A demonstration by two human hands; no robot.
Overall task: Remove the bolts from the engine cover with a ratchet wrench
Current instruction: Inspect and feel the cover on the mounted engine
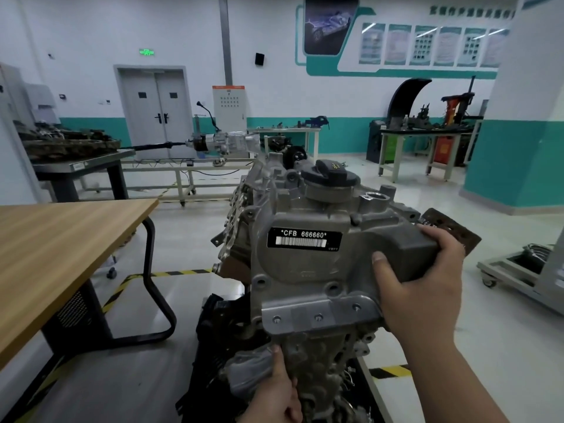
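While easing cover (305, 270) up off top of engine (323, 358), right of desk's (61, 239) far corner, hold firm w/ R hand (421, 288) curled round its right end, brace thumb of L hand (279, 392) on engine below (other L fingers: can't tell), lift straight, no tilt.

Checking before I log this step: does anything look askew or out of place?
The cover looks tilted off the engine, its lower flange overhanging it. The right hand grips its side; the left hand grips the engine below.
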